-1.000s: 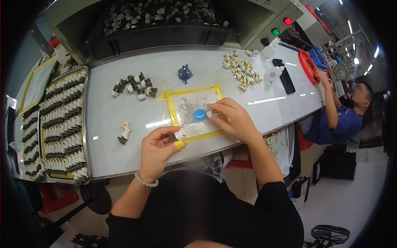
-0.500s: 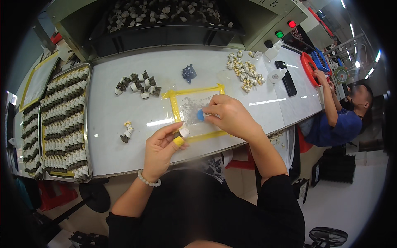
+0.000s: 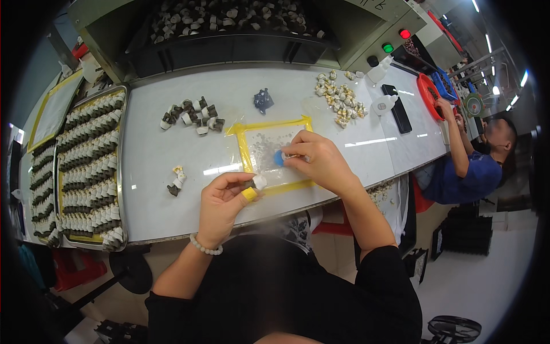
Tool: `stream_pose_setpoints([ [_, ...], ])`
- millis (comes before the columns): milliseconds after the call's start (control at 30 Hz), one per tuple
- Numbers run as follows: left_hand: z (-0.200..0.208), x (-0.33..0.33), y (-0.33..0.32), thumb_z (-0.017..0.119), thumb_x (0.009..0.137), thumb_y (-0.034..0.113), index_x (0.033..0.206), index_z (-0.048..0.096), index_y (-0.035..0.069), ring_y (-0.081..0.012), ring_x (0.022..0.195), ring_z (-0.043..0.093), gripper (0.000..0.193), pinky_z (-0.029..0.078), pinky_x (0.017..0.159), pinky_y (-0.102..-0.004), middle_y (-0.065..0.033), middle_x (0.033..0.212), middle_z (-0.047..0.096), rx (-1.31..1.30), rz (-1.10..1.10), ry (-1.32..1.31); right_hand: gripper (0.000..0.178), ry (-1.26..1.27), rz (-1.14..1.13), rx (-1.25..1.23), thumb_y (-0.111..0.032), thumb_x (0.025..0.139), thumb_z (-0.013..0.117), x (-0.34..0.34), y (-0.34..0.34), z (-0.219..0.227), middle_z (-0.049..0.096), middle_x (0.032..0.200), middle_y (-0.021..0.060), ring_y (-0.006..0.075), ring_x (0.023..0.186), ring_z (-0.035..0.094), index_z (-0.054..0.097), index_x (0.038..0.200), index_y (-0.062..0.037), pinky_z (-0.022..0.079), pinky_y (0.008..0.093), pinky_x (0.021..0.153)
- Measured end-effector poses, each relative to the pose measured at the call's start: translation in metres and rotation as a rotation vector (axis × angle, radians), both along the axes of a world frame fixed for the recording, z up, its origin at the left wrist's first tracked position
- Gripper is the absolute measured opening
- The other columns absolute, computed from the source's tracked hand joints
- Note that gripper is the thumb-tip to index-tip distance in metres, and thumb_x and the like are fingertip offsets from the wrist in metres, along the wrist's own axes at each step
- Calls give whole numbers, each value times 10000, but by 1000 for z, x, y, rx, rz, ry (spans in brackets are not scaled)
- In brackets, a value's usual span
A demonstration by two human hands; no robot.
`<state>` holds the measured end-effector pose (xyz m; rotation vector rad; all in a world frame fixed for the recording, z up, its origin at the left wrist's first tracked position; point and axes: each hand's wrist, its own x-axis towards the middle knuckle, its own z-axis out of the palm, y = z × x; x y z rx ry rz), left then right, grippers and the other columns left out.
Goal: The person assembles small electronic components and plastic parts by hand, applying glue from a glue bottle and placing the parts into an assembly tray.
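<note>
My left hand (image 3: 220, 200), its thumb wrapped in yellow tape, pinches a small figurine body (image 3: 259, 182) with a white end and a dark end. It is held just over the near left part of a yellow-taped sheet (image 3: 243, 150) dotted with greyish wet-looking spots. Above the sheet, my right hand (image 3: 315, 157) is closed at the fingertips on a small white piece, mostly hidden. Something blue (image 3: 279, 158) shows at those fingertips; whether it covers a finger I cannot tell. An assembled figurine (image 3: 177, 180) lies on the table to the left.
Several dark-and-white bodies (image 3: 195, 117) lie at back left, yellow-and-white pieces (image 3: 341, 100) at back right. Trays (image 3: 123, 172) of figurines line the left. White bottles (image 3: 384, 104) and a black case (image 3: 396, 109) stand right. A co-worker (image 3: 467, 166) reaches into a red basin (image 3: 424, 92).
The body in my left hand has tilted slightly, showing more of its dark part, and shifted a little to the right. My right hand has barely moved.
</note>
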<state>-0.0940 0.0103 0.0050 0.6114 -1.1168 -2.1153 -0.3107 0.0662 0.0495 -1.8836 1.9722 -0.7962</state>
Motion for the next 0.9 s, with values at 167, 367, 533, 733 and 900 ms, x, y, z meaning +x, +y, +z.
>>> stream_pose_setpoints([
  [167,-1,2,1,617,847,-25,1061,542,-76,-211,833,661,232,553,771,-305,-165,957,637,-18,0,6,216,-151,-48,-15,-52,730,717,2,6,-3,613,831,63,162,696,573,698,943,-21,462,258,628],
  [367,-1,2,2,613,849,-24,1085,542,-77,-225,835,664,252,557,763,-304,-176,977,634,13,7,6,239,-584,-92,-12,-21,761,718,5,20,-15,628,920,51,107,770,562,670,995,5,464,248,693],
  [533,-1,2,3,607,849,-31,1093,546,-73,-241,846,665,255,566,768,-315,-184,997,631,61,-7,26,253,-808,-111,93,5,759,723,19,24,-11,626,960,61,104,810,561,656,1002,21,467,245,736],
  [733,-4,0,4,604,850,-34,1082,553,-73,-253,857,664,241,571,772,-332,-196,1015,629,67,-12,60,272,-849,-21,97,14,738,736,25,23,-7,628,962,70,126,819,571,656,998,28,463,252,739],
  [900,-6,0,4,602,850,-40,1075,564,-77,-259,868,663,231,573,771,-337,-204,1013,633,75,-27,62,250,-643,63,32,12,705,748,27,20,0,664,890,90,141,825,599,694,949,13,464,239,728],
])
